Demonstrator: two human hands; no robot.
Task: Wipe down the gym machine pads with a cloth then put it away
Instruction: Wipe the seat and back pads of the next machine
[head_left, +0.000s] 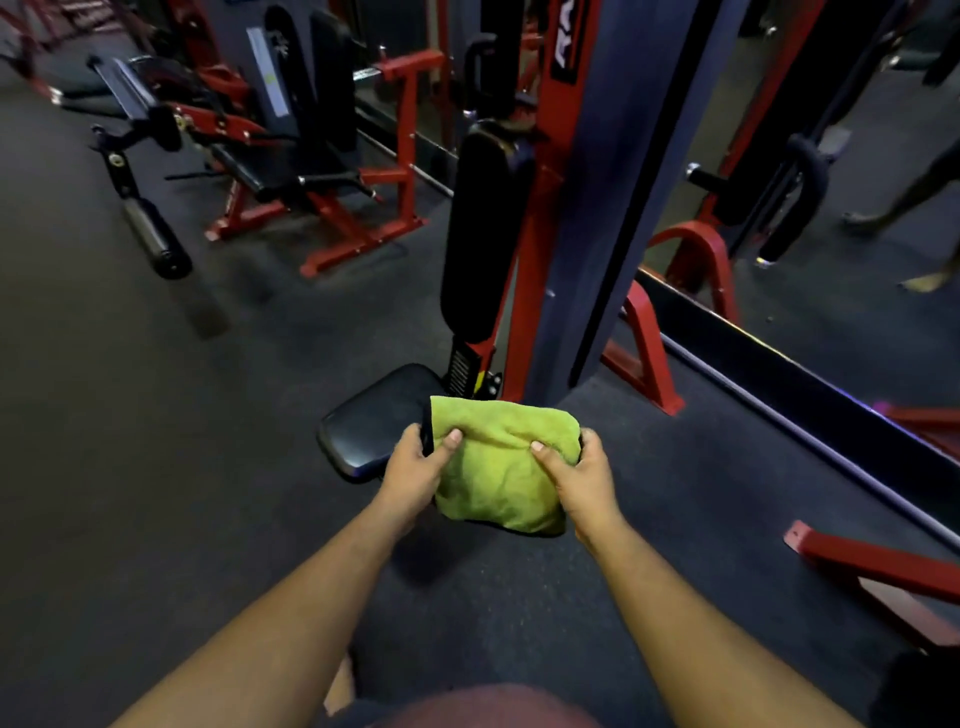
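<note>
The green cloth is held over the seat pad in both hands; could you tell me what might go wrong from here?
1. The green cloth is bunched, held by the left hand and right hand, so it may wipe the seat pad unevenly.
2. The upright back pad could get skipped.

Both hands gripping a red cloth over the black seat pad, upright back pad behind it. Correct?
Not quite: the cloth is yellow-green, not red; red is the machine frame. The head view shows it. The rest holds: the left hand and right hand both grip it over the black seat pad, with the upright back pad behind.
</note>
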